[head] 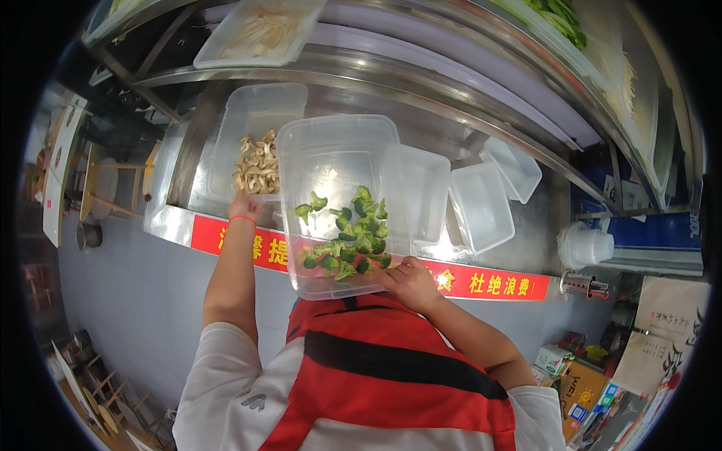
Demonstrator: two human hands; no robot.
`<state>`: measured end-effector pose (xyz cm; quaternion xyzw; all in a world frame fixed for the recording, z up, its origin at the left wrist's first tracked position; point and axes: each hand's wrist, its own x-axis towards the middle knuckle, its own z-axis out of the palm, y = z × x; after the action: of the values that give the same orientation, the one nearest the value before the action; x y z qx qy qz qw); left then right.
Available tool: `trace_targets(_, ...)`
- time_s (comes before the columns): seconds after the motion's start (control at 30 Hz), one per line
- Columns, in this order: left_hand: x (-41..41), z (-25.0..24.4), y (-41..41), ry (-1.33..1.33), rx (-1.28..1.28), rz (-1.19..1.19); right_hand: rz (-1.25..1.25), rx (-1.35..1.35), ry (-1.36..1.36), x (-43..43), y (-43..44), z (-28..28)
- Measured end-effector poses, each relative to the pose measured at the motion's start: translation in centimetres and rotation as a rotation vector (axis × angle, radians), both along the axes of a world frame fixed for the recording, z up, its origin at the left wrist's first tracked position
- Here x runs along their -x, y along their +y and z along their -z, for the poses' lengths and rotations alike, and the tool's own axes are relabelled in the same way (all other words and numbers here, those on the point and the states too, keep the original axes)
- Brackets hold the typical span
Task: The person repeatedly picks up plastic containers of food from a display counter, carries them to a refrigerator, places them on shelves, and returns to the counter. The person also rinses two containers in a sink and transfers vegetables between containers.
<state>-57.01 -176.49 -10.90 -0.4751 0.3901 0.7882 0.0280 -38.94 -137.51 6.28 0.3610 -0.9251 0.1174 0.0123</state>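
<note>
My right hand (410, 282) grips the near right corner of a clear plastic tub (338, 132), which is tilted over the counter's front edge. Broccoli florets (361, 231) lie in its near half. With a red band at the wrist, my left hand (245, 207) is at the near edge of another clear tub (265, 104), to the left; its fingers are partly hidden and I cannot tell how firmly they hold. Sliced mushrooms (258, 163) lie in that tub. The broccoli tub overlaps the mushroom tub's right side.
White plastic tubs (482, 208) stand on the steel counter (361, 104) to the right. A metal shelf above carries a tub of pale food strips (265, 34). Stacked plastic bowls (586, 245) stand at the right end, beside a perforated metal holder (584, 284). Wooden chairs (113, 186) stand at the left.
</note>
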Motion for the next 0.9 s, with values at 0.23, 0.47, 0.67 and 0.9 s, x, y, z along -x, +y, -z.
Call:
trace_targets(0.23,-5.7,-7.6,5.9,0.034,-0.144,0.071,-0.080,0.094,0.055,0.4,1.6,1.9)
trace_targets(0.47,-15.8,-15.4,10.7,0.426,0.034,0.640,-0.253,0.122,0.059,1.8,3.7,2.7)
trace_targets(0.67,-19.2,-17.2,11.9,0.615,0.279,0.479,-0.498,0.212,-0.148,3.4,3.2,-2.2)
trace_targets(0.9,-19.7,-23.3,14.0,0.707,0.475,0.322,-0.152,0.367,0.058,8.9,-4.0,-11.1)
